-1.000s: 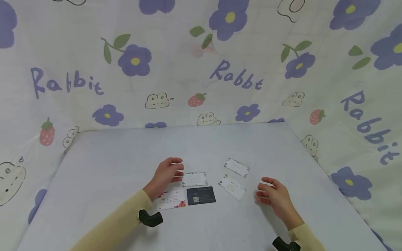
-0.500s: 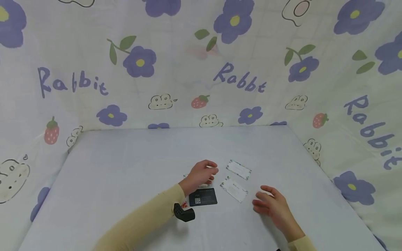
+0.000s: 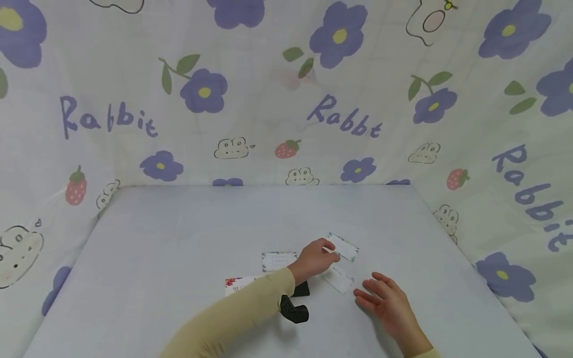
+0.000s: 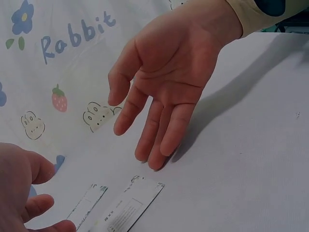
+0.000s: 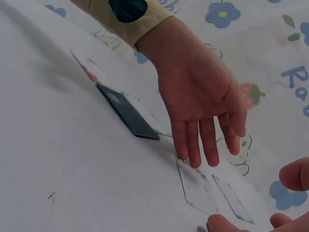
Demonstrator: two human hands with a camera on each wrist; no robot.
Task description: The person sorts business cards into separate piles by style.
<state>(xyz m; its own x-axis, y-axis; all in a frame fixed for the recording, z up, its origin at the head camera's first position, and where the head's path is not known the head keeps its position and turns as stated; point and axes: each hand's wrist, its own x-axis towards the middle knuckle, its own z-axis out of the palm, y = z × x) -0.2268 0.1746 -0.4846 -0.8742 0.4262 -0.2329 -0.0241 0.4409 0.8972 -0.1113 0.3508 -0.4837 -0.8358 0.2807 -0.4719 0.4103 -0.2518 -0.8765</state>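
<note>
Left hand (image 3: 315,259) has slid right across the pale desk (image 3: 179,238), fingers seemingly slack over the white cards (image 3: 344,247); right hand (image 3: 386,300) open, printed cloth walls (image 3: 134,124) hemming three sides.

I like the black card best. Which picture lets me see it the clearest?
The right wrist view: the black card lies flat and mostly uncovered, beside the left hand. In the head view the left sleeve hides all but a corner. The left wrist view doesn't show it.
</note>
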